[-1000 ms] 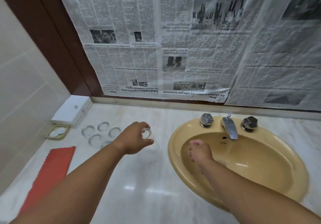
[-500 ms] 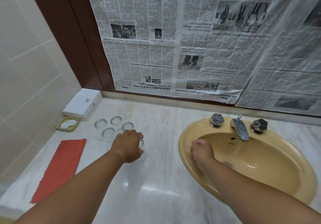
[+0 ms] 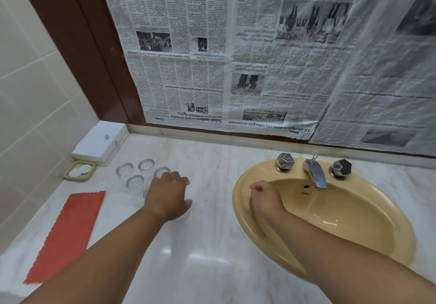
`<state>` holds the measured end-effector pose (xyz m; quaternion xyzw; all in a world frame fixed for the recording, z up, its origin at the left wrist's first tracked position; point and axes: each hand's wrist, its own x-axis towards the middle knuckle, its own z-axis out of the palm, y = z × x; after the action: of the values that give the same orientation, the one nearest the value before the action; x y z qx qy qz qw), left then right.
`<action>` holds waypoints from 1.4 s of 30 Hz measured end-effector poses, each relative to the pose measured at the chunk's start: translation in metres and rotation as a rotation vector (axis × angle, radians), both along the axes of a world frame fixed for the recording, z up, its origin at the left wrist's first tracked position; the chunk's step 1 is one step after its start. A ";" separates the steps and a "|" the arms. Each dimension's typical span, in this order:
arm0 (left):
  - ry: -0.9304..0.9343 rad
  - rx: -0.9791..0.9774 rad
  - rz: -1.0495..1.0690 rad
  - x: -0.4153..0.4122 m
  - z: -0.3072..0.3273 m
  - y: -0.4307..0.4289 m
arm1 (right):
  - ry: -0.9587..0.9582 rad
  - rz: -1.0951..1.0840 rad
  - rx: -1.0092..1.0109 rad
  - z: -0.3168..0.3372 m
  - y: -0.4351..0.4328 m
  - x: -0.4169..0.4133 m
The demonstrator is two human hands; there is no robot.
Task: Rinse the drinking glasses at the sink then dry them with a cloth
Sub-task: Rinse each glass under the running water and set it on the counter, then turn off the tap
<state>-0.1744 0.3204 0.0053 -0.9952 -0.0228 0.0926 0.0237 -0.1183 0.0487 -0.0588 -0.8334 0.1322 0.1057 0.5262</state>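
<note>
My left hand (image 3: pixel 168 195) reaches down from above and is closed around a clear drinking glass (image 3: pixel 182 217), whose base rests on the marble counter; the hand hides most of it. Several more clear glasses (image 3: pixel 135 183) stand upright in a cluster just behind and left of that hand. A red cloth (image 3: pixel 68 233) lies flat on the counter at the left. My right hand (image 3: pixel 264 195) rests inside the left rim of the yellow sink (image 3: pixel 238 211), fingers curled, holding nothing.
A chrome tap (image 3: pixel 315 174) with two faceted knobs (image 3: pixel 285 162) sits at the sink's back edge. A white box (image 3: pixel 101 143) and a soap dish (image 3: pixel 79 174) occupy the far left corner. Newspaper covers the wall behind. Tiled wall on the left.
My left hand has lowered the glass from mid-air down onto the counter beside the other glasses. My right hand has stayed at the sink rim. The view shifted a little left.
</note>
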 end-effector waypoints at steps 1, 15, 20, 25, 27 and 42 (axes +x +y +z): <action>-0.044 -0.049 0.008 0.006 0.004 -0.014 | -0.027 0.029 -0.029 0.005 -0.009 0.001; 0.032 -0.424 -0.109 0.130 0.008 -0.279 | -0.288 0.255 -0.575 0.048 -0.234 0.068; 0.077 -0.422 -0.005 0.161 -0.011 -0.324 | -0.242 0.459 -0.808 0.038 -0.296 0.110; 0.102 -0.360 0.104 0.182 -0.030 -0.339 | -0.233 0.736 -1.089 0.019 -0.321 0.147; 0.107 -0.349 0.125 0.188 -0.037 -0.341 | -0.200 0.851 -1.163 0.012 -0.326 0.158; 0.155 -0.262 0.250 0.237 -0.055 -0.342 | -0.158 0.579 -1.187 -0.012 -0.302 0.183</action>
<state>0.0628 -0.0221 -0.0499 -0.9690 -0.1323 0.1735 -0.1161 0.0644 -0.2529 -0.0709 -0.9888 -0.1002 0.0904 -0.0638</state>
